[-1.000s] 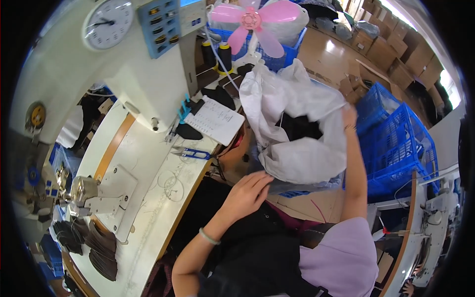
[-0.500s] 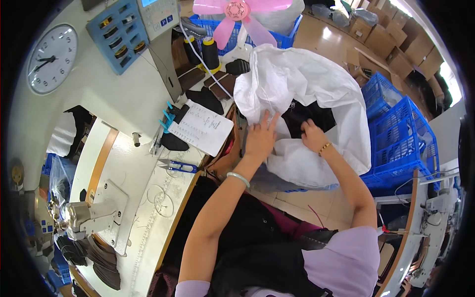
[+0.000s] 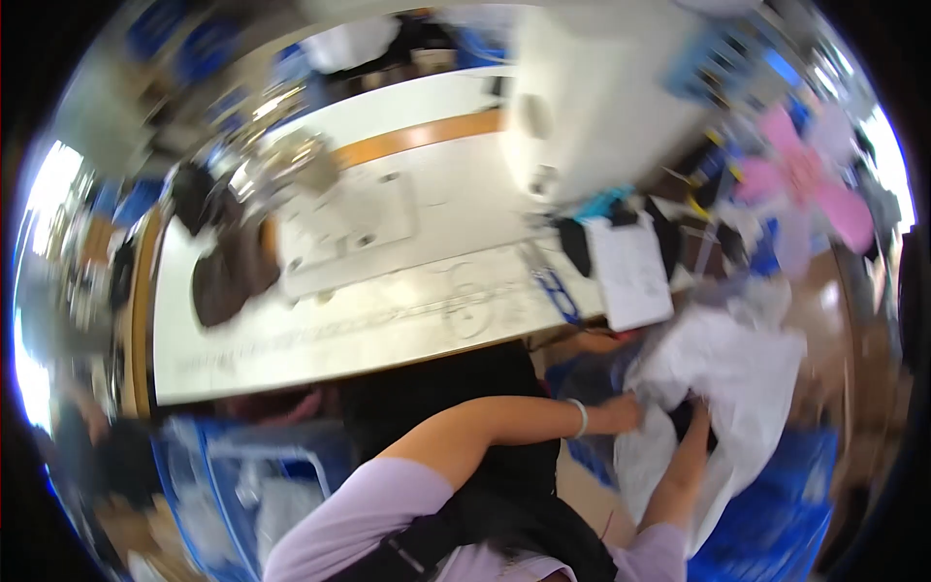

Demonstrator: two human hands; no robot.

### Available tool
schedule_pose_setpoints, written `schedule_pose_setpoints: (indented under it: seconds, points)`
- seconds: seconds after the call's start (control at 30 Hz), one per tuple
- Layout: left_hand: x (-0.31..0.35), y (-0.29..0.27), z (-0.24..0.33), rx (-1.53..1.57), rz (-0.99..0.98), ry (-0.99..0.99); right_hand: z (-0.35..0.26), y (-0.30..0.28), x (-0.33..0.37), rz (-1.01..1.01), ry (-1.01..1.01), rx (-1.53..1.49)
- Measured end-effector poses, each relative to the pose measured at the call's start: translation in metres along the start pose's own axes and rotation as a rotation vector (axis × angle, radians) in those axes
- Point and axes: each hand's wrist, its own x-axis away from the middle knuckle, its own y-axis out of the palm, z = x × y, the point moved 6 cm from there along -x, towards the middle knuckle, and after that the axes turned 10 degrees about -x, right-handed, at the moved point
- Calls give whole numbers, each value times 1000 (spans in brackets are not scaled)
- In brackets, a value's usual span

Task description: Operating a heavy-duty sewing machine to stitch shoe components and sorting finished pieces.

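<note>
A large white woven sack (image 3: 722, 359) stands at the lower right, its mouth wide, with black cloth (image 3: 685, 419) showing inside. My left hand (image 3: 619, 414), below a pale bangle, is against the near-left rim of the sack. Motion smears its fingers, so whether they grip the rim is unclear. My right hand (image 3: 700, 419) reaches into the sack's mouth beside the black cloth. Its fingers are hidden there, and I cannot tell what they hold.
A white sewing machine table (image 3: 388, 330) fills the middle, with blue thread snips (image 3: 556, 294), a notepad (image 3: 628, 272) and brown cloth (image 3: 228, 281) on it. A pink fan (image 3: 805, 175) stands far right. Blue crates (image 3: 228, 456) are at lower left.
The view has swung left, so the sack now appears lower right and the machine table central. My right hand has gone deeper into the sack; my left hand no longer shows spread fingers.
</note>
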Motion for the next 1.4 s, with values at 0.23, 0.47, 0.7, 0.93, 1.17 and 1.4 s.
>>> schedule_pose_setpoints:
  seconds: [0.23, 0.47, 0.7, 0.93, 1.17, 1.4]
  points:
    - [0, 18, -19, -96, 63, 40, -23, 25, 8, -25, -31, 46]
    - [28, 18, -27, 30, -19, 136, -19, 41, 13, 6, -64, 21]
    - [67, -23, -48, 78, -196, 45, -46, 22, 46, 231, -372, -11]
    - [196, -224, -42, 510, 32, -223, -116, -115, 149, -167, 112, 24]
    - [375, -326, -85, 990, 389, -802, -264, -274, 296, 355, -583, -484]
    - [382, -294, -113, 1587, 936, -970, -503, -176, 272, -794, -617, -1407]
